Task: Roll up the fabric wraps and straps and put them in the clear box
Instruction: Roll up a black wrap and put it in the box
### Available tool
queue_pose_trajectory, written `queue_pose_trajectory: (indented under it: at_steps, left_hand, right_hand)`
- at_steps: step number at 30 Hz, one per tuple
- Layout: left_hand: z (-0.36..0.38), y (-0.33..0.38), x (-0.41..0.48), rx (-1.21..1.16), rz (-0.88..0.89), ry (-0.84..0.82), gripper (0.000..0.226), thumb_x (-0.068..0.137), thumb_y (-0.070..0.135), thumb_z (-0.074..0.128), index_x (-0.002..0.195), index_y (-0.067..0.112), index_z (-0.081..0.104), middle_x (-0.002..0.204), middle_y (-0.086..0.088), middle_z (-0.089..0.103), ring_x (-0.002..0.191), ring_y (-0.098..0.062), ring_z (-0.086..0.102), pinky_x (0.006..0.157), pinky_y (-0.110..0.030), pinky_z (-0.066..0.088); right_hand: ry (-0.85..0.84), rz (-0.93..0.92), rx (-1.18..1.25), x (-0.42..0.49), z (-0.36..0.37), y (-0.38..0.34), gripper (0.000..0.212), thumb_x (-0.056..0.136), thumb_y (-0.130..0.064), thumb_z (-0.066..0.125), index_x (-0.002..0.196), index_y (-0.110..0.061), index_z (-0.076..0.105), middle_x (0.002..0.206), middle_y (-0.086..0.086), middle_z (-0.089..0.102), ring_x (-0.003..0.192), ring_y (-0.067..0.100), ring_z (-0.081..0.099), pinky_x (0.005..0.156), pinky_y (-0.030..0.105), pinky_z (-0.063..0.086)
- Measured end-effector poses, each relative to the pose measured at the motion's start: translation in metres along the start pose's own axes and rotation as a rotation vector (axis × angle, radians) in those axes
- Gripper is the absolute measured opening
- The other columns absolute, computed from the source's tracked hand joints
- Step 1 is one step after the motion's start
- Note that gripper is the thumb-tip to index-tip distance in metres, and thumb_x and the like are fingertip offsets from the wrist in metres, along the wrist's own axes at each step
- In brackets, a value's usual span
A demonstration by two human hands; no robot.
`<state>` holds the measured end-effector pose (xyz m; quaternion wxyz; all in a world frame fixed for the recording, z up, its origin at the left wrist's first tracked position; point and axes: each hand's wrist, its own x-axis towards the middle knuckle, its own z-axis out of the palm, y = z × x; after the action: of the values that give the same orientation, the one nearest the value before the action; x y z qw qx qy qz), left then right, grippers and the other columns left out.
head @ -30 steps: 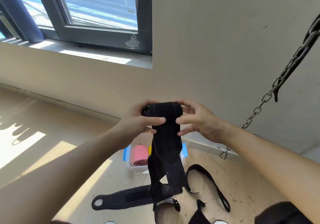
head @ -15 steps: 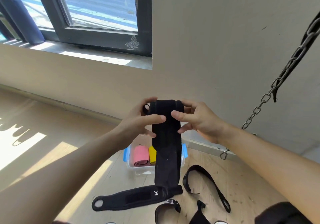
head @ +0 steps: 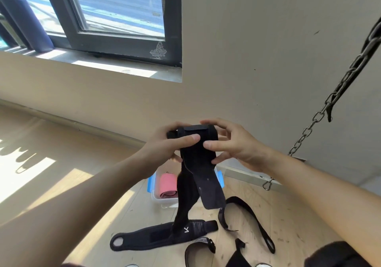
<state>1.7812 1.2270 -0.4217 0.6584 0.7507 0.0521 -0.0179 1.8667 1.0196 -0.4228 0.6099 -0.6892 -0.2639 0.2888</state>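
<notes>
- Wrap of black fabric point(head: 195, 159) is held in the air in front of the person, its top end wound into a short roll and the rest hanging towards the floor.
- Compared with half a second ago, the tail no longer hangs flat. It has twisted, with a wide flap swinging right, and a grey fastening strip now shows on top of the roll.
- That suggests another turn is being wound, though most of the length is still unrolled.
- Left hand point(head: 167, 145) grips the roll's left end, thumb across the front.
- Right hand point(head: 235, 143) pinches the right end, thumb in front and fingers curled over the top.
- Clear box point(head: 153, 194) stands on the floor below, behind the tail, with a pink roll point(head: 168, 186) already inside.
- Another black wrap point(head: 148, 237) and a loop strap point(head: 249, 213) lie unrolled nearer the person.
</notes>
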Motion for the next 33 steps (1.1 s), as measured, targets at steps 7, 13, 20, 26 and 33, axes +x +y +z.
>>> queue_pose_trajectory:
  at_steps: [7, 13, 20, 26, 33]
  left_hand:
    - [0.0032, -0.0010, -0.0010, -0.062, 0.152, 0.022, 0.050, 0.079, 0.002, 0.083, 0.124, 0.017, 0.067, 0.102, -0.003, 0.073, 0.082, -0.011, 0.070, 0.060, -0.023, 0.054]
    - [0.0000, -0.0054, 0.0008, -0.007, 0.102, -0.018, 0.063, 0.078, 0.000, 0.084, 0.130, 0.027, 0.061, 0.118, -0.006, 0.068, 0.095, -0.020, 0.071, 0.071, -0.033, 0.060]
    - [-0.0034, -0.0033, -0.0004, -0.006, -0.032, -0.147, 0.044, 0.086, 0.047, 0.068, 0.126, 0.028, 0.065, 0.110, -0.004, 0.074, 0.095, -0.017, 0.071, 0.068, -0.030, 0.056]
    - [-0.0006, -0.0029, 0.0010, -0.033, 0.007, -0.062, 0.051, 0.079, 0.036, 0.077, 0.127, 0.023, 0.066, 0.108, -0.002, 0.075, 0.096, -0.015, 0.073, 0.060, -0.025, 0.054]
    - [0.0017, -0.0026, 0.0000, -0.068, 0.094, -0.013, 0.055, 0.071, 0.020, 0.084, 0.122, 0.016, 0.064, 0.096, -0.005, 0.077, 0.087, -0.023, 0.075, 0.062, -0.032, 0.054]
  right_hand:
    - [-0.070, 0.121, -0.005, -0.0032, 0.0027, -0.0058, 0.047, 0.086, -0.050, 0.063, 0.126, -0.026, 0.067, 0.114, 0.008, 0.073, 0.104, 0.034, 0.070, 0.072, 0.040, 0.060]
    - [-0.022, 0.041, 0.025, -0.0041, 0.0027, -0.0029, 0.040, 0.088, -0.020, 0.073, 0.128, -0.017, 0.064, 0.115, 0.010, 0.073, 0.104, 0.025, 0.072, 0.069, 0.038, 0.061]
    - [0.052, -0.063, 0.020, -0.0011, 0.0002, -0.0019, 0.048, 0.084, 0.000, 0.076, 0.122, -0.028, 0.066, 0.111, 0.006, 0.074, 0.100, 0.024, 0.073, 0.075, 0.041, 0.063]
    - [0.014, -0.075, -0.038, 0.0002, -0.0026, -0.0003, 0.056, 0.081, -0.001, 0.079, 0.127, -0.028, 0.065, 0.120, 0.013, 0.069, 0.105, 0.028, 0.070, 0.075, 0.043, 0.062]
    - [-0.044, 0.059, -0.050, -0.0025, -0.0037, -0.0066, 0.041, 0.092, -0.045, 0.065, 0.127, -0.023, 0.066, 0.118, 0.004, 0.072, 0.108, 0.023, 0.070, 0.082, 0.049, 0.061]
